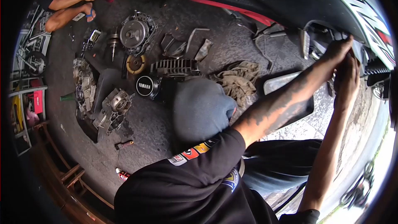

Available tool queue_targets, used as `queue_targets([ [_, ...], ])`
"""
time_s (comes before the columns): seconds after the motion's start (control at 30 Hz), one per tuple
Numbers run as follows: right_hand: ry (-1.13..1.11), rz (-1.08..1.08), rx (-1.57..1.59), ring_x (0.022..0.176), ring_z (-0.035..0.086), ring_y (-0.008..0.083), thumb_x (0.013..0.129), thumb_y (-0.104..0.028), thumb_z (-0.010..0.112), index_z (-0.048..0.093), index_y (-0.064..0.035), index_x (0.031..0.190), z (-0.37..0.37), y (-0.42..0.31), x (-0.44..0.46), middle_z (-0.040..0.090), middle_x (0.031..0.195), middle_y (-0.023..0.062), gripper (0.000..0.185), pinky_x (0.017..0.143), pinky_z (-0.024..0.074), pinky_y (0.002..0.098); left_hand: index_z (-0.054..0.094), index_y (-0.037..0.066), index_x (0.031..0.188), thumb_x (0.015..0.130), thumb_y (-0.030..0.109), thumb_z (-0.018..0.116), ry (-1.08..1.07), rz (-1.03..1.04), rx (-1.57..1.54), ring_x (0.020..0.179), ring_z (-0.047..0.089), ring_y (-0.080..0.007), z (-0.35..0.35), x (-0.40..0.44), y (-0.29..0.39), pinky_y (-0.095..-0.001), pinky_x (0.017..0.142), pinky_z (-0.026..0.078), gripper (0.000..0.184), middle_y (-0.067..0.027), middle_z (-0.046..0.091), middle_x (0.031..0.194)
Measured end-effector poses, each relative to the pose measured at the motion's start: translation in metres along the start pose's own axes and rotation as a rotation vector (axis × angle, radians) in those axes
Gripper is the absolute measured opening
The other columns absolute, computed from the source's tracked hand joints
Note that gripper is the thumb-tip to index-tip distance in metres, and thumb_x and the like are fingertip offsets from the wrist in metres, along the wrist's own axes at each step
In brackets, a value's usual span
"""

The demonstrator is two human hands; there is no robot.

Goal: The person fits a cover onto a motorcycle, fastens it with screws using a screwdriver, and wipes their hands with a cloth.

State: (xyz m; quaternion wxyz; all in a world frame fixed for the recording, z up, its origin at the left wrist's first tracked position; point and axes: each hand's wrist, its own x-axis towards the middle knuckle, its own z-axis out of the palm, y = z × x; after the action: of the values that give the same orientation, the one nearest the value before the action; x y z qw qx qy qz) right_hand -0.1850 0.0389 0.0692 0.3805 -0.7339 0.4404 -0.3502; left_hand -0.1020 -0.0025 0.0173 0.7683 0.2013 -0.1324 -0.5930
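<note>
Both my arms reach to the upper right, under the dark body panel [290, 0] of a motorcycle. My left hand [338, 52] is closed beside the metal parts below the panel, and what it grips is hidden. Just below it and nearly touching, my right hand [347, 78] has its fingers bent and pressed together around something I cannot make out. A coil spring [377, 70] sits to the right of my hands. Left of them hangs a flat metal piece [304, 43], perhaps a foot pedal.
Engine parts cover the floor: a round clutch assembly [134, 33], a finned cylinder [176, 66], a YAMAHA cover [148, 86] and crankcase halves [85, 85]. A rag [238, 79] lies near a tray [282, 82]. Another person [68, 2] sits at upper left. A wooden bench [54, 170] stands lower left.
</note>
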Motion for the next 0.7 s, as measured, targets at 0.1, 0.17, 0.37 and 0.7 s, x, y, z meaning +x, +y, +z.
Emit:
queue_targets([
  [0.1, -0.126, -0.255, -0.424, 0.112, 0.065, 0.0258, 0.101, -0.032, 0.050, 0.051, -0.0128, 0.140, 0.001, -0.030, -0.013, 0.063, 0.126, 0.0180, 0.043, 0.086, 0.0534, 0.0361, 0.061, 0.000, 0.087, 0.099, 0.049, 0.050, -0.192, -0.045, -0.218, 0.075, 0.071, -0.0312, 0.000, -0.036, 0.032, -0.0417, 0.076, 0.056, 0.052, -0.0176, 0.069, 0.079],
  [0.17, -0.118, -0.445, -0.698, 0.107, 0.065, 0.0360, 0.102, -0.033, 0.048, 0.041, -0.0181, 0.145, -0.005, -0.037, -0.017, 0.066, 0.118, 0.0202, 0.046, 0.083, 0.0540, 0.0432, 0.059, 0.000, 0.089, 0.100, 0.047, 0.049, -0.207, 0.032, -0.209, 0.079, 0.072, -0.0325, 0.001, -0.037, 0.031, -0.0434, 0.078, 0.057, 0.050, -0.0185, 0.070, 0.079],
  [0.37, 0.025, -0.481, -0.726, 0.101, 0.066, 0.0409, 0.102, -0.033, 0.047, 0.057, -0.0208, 0.133, -0.005, -0.026, -0.002, 0.069, 0.103, 0.0239, 0.035, 0.079, 0.0544, 0.0463, 0.062, 0.008, 0.095, 0.095, 0.063, 0.045, -0.280, 0.006, -0.672, 0.110, 0.062, -0.0452, 0.019, -0.039, 0.017, -0.0541, 0.100, 0.046, 0.057, -0.0211, 0.071, 0.095],
  [0.7, 0.071, -0.404, -0.454, 0.114, 0.063, 0.0308, 0.101, -0.020, 0.043, 0.063, -0.0008, 0.123, 0.017, -0.020, -0.015, 0.065, 0.119, 0.0215, 0.035, 0.096, 0.0475, 0.0351, 0.058, 0.005, 0.083, 0.097, 0.054, 0.048, -0.312, 0.057, -0.525, 0.062, 0.065, -0.0291, 0.007, -0.033, 0.008, -0.0444, 0.068, 0.056, 0.052, -0.0153, 0.063, 0.070],
])
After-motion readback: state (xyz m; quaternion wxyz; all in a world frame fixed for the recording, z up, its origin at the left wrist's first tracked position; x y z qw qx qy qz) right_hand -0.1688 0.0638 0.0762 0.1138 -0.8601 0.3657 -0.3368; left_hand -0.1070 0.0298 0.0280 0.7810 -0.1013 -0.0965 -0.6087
